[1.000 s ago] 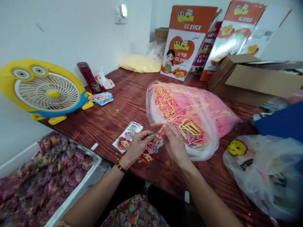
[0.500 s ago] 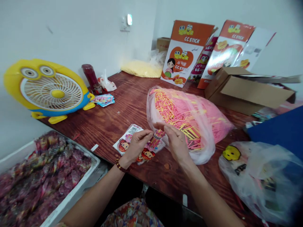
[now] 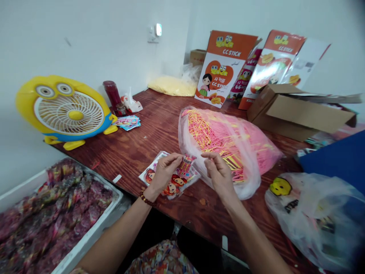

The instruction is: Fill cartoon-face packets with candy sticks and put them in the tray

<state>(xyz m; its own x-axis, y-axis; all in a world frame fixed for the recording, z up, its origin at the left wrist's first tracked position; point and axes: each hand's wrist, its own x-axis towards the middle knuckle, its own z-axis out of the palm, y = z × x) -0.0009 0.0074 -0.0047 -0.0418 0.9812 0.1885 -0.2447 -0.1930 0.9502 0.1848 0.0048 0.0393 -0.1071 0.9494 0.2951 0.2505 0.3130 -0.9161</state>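
Observation:
My left hand (image 3: 164, 172) pinches a small printed plastic packet (image 3: 185, 164) with pink and yellow sticks inside, held over the wooden table (image 3: 142, 140). Flat empty packets with a cartoon face (image 3: 151, 175) lie under it. My right hand (image 3: 219, 173) is just right of the packet, fingers curled, apart from it, and I cannot make out anything in them. It hovers at the mouth of a big clear bag of pink and yellow sticks (image 3: 225, 140).
A yellow cartoon desk fan (image 3: 65, 110) stands at the left. A white tray of filled purple packets (image 3: 45, 213) sits below the table edge. Orange "CC STICK" boxes (image 3: 225, 64), a brown carton (image 3: 296, 112) and a clear bag (image 3: 316, 217) crowd the right.
My right hand has drawn away from the packet, leaving the sticks in it. My left hand keeps hold of the packet. The view has shifted slightly.

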